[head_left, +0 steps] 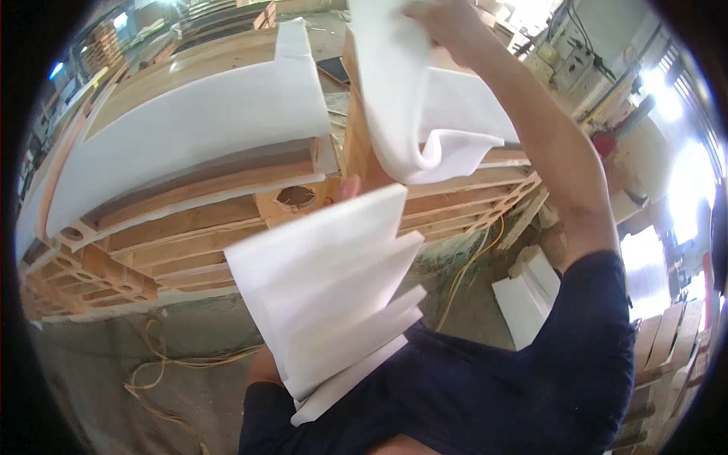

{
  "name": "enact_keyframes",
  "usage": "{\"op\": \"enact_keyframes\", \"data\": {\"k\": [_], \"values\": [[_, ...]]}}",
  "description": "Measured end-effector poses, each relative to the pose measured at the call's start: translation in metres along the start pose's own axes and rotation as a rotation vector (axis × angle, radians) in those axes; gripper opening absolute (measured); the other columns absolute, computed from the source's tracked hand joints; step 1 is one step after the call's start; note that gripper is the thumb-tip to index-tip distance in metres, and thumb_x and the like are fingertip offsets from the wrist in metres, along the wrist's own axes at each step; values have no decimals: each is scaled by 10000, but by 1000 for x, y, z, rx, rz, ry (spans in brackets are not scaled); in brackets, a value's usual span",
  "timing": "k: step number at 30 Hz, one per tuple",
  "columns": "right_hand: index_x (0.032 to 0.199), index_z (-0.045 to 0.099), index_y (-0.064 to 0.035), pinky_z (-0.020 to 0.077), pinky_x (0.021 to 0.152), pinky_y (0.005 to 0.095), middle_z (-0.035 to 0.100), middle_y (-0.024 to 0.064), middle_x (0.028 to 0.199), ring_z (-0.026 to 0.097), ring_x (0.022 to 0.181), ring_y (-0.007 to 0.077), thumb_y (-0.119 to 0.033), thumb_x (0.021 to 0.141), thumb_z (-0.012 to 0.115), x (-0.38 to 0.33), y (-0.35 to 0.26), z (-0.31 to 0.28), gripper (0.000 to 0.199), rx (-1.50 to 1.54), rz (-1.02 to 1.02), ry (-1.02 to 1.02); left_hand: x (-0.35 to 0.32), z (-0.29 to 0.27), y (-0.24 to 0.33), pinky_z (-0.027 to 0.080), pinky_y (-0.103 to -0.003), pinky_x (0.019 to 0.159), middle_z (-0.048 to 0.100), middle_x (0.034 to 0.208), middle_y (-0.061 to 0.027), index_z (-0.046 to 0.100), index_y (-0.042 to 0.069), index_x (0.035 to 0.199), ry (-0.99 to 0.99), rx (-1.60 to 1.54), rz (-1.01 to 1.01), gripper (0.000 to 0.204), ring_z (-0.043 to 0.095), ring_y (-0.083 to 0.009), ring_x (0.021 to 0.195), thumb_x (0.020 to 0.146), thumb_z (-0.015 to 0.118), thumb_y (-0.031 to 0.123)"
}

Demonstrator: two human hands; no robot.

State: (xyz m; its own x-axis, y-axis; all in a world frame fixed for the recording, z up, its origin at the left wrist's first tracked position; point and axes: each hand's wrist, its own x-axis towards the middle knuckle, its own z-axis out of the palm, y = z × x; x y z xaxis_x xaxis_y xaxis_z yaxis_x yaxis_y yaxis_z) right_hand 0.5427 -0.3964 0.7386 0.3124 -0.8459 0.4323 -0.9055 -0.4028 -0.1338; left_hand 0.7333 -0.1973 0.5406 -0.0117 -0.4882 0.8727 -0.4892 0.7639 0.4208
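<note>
My right arm reaches up and away to the top of the view. There my right hand (440,24), slightly blurred, grips the upper part of a soft white padding sheet (394,91), which hangs down and curls over the right-hand wooden frame section (455,199). A folded stack of white padding sheets (326,284) rests over my left forearm, close to my body. Most of my left hand (347,189) is hidden behind that stack; only fingertips show past its far edge, closed on it. Another white sheet (205,114) is draped over the left-hand frame section.
The long wooden frame (189,231) with slats crosses ahead of me, with a ragged hole (296,197) in its middle panel. Yellow cables (163,356) lie on the concrete floor. More white pieces (527,296) lie at the right, near stacked wooden boards (667,334).
</note>
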Motion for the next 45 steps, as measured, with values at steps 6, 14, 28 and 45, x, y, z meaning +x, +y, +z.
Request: {"op": "enact_keyframes", "data": {"k": [6, 14, 28, 45], "values": [[975, 626, 65, 577, 479, 324, 656, 228, 797, 674, 594, 283, -62, 824, 520, 63, -51, 51, 224, 636, 84, -19, -79, -45, -9, 71, -567, 1117, 201, 1449, -235, 377, 188, 1302, -54, 16, -316, 457, 162, -383, 1403, 933, 519, 418], [1308, 441, 32, 601, 611, 353, 624, 215, 1051, 692, 754, 286, -49, 832, 508, 125, -8, 105, 487, 499, 56, -294, -78, 10, -28, 89, -537, 1125, 166, 1469, -254, 321, 143, 1357, 3, -29, -500, 509, 152, -392, 1409, 954, 485, 407], [897, 636, 88, 591, 497, 347, 662, 195, 888, 684, 676, 291, -28, 763, 606, 191, -7, 187, 180, 270, -57, -526, 34, 132, -57, 122, -485, 1139, 104, 1505, -288, 223, 65, 1453, -3, -237, -343, 600, 136, -407, 1418, 989, 424, 389], [893, 712, -40, 537, 618, 381, 679, 146, 791, 667, 683, 257, -132, 669, 643, 214, 20, 211, 252, -235, -566, -301, 33, 167, -102, 57, -516, 1149, 68, 1542, -268, 196, 111, 1507, -55, -395, -327, 626, 23, -369, 1449, 943, 420, 261]]}}
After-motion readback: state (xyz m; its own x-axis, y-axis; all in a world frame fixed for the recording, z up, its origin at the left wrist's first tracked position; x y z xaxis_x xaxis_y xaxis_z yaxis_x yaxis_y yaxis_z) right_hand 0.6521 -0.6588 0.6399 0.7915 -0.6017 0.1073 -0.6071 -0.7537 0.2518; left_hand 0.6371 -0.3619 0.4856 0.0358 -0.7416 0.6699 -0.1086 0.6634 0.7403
